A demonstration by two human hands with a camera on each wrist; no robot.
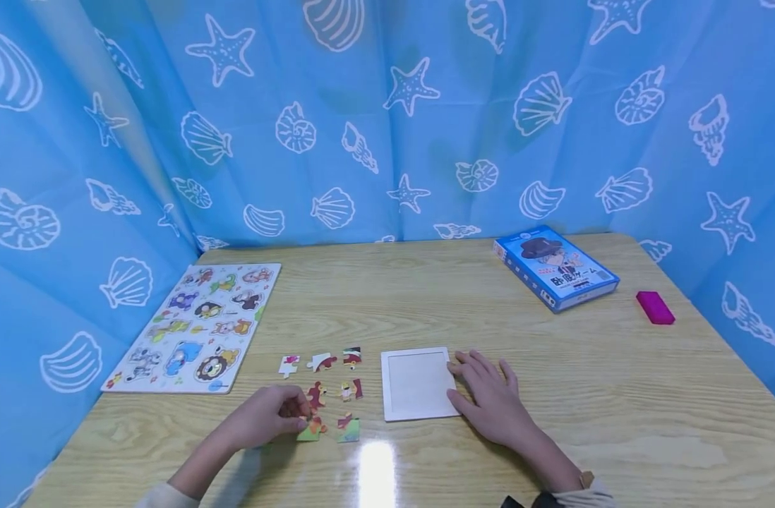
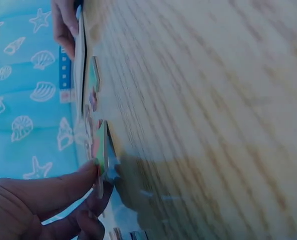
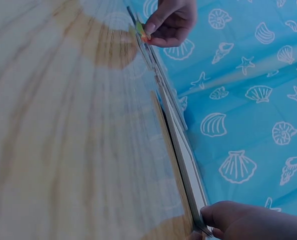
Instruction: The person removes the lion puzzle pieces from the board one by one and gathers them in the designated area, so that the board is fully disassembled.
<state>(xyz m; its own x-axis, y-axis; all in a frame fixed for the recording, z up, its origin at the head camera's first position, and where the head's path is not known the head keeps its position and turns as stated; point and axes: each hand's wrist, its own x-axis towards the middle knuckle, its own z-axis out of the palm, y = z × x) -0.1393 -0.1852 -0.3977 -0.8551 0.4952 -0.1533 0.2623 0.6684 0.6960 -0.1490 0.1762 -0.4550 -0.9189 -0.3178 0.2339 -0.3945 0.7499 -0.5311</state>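
Observation:
Over the lower-left puzzle pieces, my left hand (image 1: 274, 416) pinches a small puzzle piece (image 2: 102, 150) with green and red on it between thumb and fingers. More loose pieces lie around it in short rows, among them a green-edged piece (image 1: 349, 429), a yellow and maroon one (image 1: 351, 390) and a pink and white one (image 1: 289, 365). To their right is a shallow white puzzle frame (image 1: 419, 417) with a bare inside. My right hand (image 1: 489, 402) rests at the right edge of this frame, fingers spread, thumb tip touching near the lower corner.
An animal picture board (image 1: 190, 328) lies at the left of the wooden table (image 1: 387, 303). Toward the back right stands a blue game box (image 1: 555, 268), with a small magenta block (image 1: 656, 307) beside it. A blue shell-patterned curtain (image 1: 387, 127) closes off the back and sides.

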